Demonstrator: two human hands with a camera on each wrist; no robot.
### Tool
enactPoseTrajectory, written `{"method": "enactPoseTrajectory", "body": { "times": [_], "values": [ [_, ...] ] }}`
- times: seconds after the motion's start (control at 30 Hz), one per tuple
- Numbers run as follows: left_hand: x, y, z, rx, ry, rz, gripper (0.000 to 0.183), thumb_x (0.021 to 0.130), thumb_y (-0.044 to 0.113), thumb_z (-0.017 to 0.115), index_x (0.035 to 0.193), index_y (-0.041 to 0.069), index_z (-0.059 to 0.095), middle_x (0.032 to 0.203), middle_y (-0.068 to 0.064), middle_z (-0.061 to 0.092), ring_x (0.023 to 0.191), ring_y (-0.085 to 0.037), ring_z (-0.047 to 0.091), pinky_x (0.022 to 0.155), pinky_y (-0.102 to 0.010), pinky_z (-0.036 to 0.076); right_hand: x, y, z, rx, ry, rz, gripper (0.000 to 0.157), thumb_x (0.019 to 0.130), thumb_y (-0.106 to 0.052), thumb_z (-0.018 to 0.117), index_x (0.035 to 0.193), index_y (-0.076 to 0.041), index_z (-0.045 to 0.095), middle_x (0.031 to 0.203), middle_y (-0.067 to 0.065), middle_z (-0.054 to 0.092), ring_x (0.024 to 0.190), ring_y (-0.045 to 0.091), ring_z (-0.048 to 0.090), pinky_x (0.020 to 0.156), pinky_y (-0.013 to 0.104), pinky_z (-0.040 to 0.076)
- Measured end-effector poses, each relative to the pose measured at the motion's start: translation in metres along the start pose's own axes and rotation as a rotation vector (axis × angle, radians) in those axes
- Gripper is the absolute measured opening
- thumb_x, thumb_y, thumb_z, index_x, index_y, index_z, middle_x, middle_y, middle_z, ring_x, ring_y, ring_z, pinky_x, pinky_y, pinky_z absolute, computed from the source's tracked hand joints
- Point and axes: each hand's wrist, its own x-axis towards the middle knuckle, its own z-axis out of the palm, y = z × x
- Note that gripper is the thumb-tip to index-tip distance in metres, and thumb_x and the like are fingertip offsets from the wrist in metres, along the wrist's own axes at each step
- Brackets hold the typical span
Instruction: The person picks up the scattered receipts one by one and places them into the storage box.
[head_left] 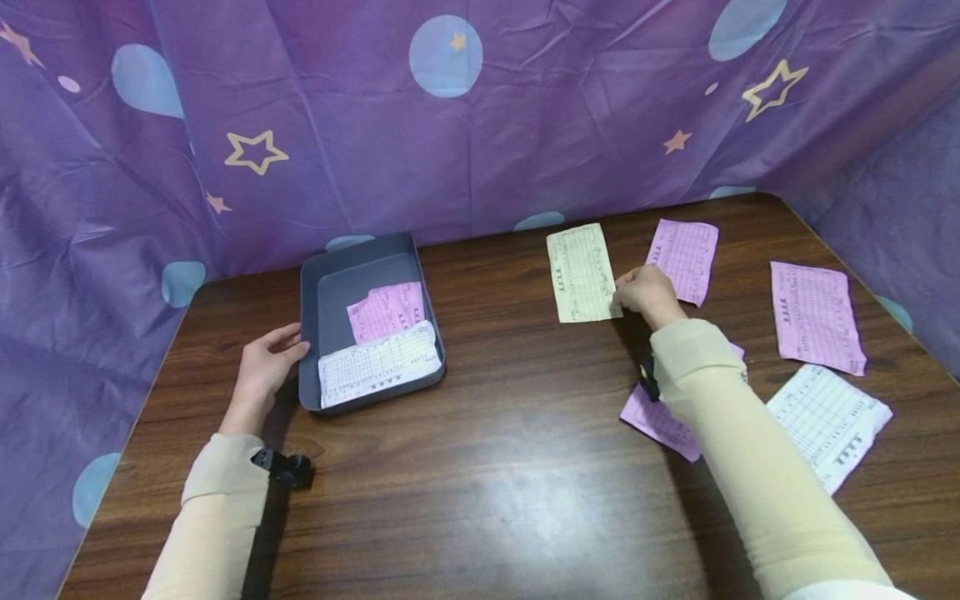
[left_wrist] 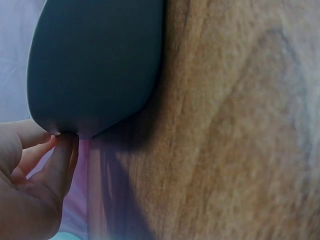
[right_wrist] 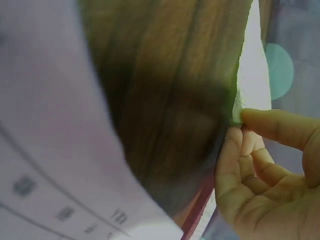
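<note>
My right hand [head_left: 647, 293] pinches the lower right corner of a pale yellow-green printed paper sheet [head_left: 581, 271] between thumb and fingers. In the right wrist view, that sheet's edge [right_wrist: 252, 70] rises from the fingertips. My left hand [head_left: 266, 367] holds the left side of a dark grey tray [head_left: 310, 292], thumb at the rim and fingers against the outer wall [left_wrist: 95, 65]. Inside the tray lie overlapping pink sheets [head_left: 386, 310] and a white sheet [head_left: 378, 364] at its near end.
A pink sheet [head_left: 693, 250] lies just beyond the right hand, another pink sheet [head_left: 816, 317] farther right. A white sheet [head_left: 832, 421] and more pink paper [head_left: 660, 425] are partly hidden by the right forearm. A purple curtain [head_left: 480, 150] hangs behind the wooden table [head_left: 480, 450].
</note>
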Motion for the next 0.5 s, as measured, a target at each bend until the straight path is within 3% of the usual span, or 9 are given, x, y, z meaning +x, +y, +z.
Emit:
{"method": "enactPoseTrajectory", "body": {
  "times": [0.07,0.17,0.37,0.5],
  "values": [
    [0.0,0.0,0.0,-0.001,0.0,-0.001,0.049,0.096,0.011,0.052,0.143,0.004,0.041,0.141,-0.018,0.051,0.129,-0.025,0.048,0.092,-0.022,0.043,0.001,-0.002,0.0,0.083,-0.007,0.013,0.039,0.069,0.0,0.057,0.106,0.011,0.062,0.064,-0.003,0.054,0.064,0.011,0.052,0.06,0.019,0.042],
    [0.0,0.0,0.001,-0.004,0.0,0.0,0.049,0.096,0.011,0.052,0.144,0.004,0.041,0.142,-0.018,0.05,0.13,-0.025,0.048,0.096,-0.027,0.043,0.002,-0.005,0.002,0.248,-0.042,0.03,0.042,0.072,0.005,0.055,0.113,0.014,0.058,0.065,-0.007,0.05,0.055,0.0,0.048,0.057,0.014,0.047],
    [0.0,0.0,0.0,-0.001,0.007,0.006,0.049,0.095,0.011,0.052,0.143,0.004,0.042,0.141,-0.018,0.051,0.129,-0.024,0.048,0.086,-0.015,0.041,0.003,-0.012,0.005,0.544,-0.152,0.03,0.037,0.085,0.008,0.05,0.121,0.015,0.047,0.067,-0.011,0.051,0.061,-0.003,0.052,0.064,0.011,0.052],
    [0.0,0.0,0.001,-0.004,0.008,0.001,0.049,0.096,0.011,0.052,0.143,0.004,0.042,0.141,-0.018,0.051,0.129,-0.024,0.048,0.092,-0.02,0.044,0.0,-0.019,0.005,0.624,-0.209,0.034,0.04,0.088,0.007,0.05,0.127,0.015,0.044,0.066,-0.014,0.054,0.063,-0.004,0.055,0.068,0.011,0.052]
  ]
}}
